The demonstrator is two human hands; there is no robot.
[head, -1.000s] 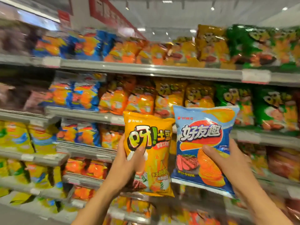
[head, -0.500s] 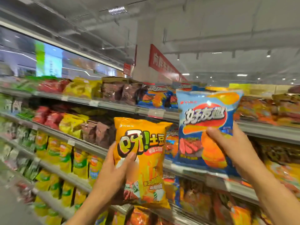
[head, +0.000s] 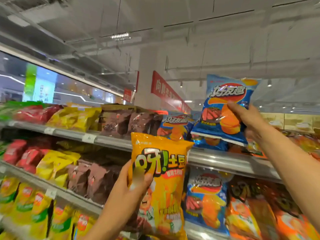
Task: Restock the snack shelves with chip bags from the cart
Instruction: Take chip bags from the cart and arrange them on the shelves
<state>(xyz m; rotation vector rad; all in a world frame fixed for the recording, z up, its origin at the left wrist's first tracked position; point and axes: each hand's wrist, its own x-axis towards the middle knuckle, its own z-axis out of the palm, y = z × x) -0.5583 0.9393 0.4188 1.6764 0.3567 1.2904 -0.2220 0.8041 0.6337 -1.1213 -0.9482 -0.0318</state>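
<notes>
I see a supermarket snack aisle from below, with both my bare arms raised toward the shelving. My right hand (head: pixel 249 118) is closed around the right edge of a glossy blue foil chip bag with an orange crisp printed on it (head: pixel 223 110), thumb on the front and fingers hidden behind. That bag is held up in the air above the front lip of the grey metal top shelf (head: pixel 216 158), just over a row of matching blue bags (head: pixel 174 125) standing there. My left hand (head: pixel 133 189) is closed on the left edge of a shiny orange-yellow chip bag with large cartoon lettering (head: pixel 162 184), thumb across the front; it hangs upright in front of the shelf below, not touching any stock that I can make out.

Dark brown bags (head: pixel 121 122) sit left of the blue row on the top shelf, and yellow bags (head: pixel 72 116) farther left.

I judge both bags light, puffed with air and slippery, with brittle contents that crush under a hard squeeze. Holding by the side seam or a pinch of the upper edge looks safest. The blue bag seems about to go in with its matching row, and it should slide in bottom first so that it stands upright.
</notes>
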